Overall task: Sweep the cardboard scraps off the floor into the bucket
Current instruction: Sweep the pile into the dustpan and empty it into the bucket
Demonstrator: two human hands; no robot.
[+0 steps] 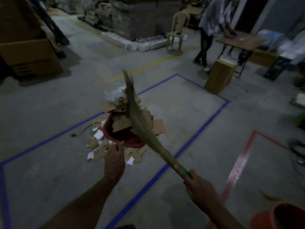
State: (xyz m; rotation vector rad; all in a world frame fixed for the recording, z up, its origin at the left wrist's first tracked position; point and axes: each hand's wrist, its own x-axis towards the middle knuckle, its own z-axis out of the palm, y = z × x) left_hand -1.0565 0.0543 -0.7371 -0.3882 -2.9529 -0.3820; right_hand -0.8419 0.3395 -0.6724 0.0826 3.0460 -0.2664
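At mid-frame the red bucket (123, 142) sits heaped with cardboard scraps (97, 146), more strewn around it. The left hand (114, 160) grips its near rim; the right hand (198, 187) clutches the green-handled broom (140, 123), bristles over the pile.

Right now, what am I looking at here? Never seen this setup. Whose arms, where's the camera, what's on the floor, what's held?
There is no machine here: the arms belong to a person wearing a wide-angle camera on the head, looking forward and down, and this is the only view. The right hand grips the green handle of a grass broom, raised over a red bucket that is piled with cardboard. The left hand is at the bucket's near rim; its grip is not clear. Cardboard scraps and white bits still lie on the concrete floor around the bucket, inside blue tape lines. Another person stands at a table behind.
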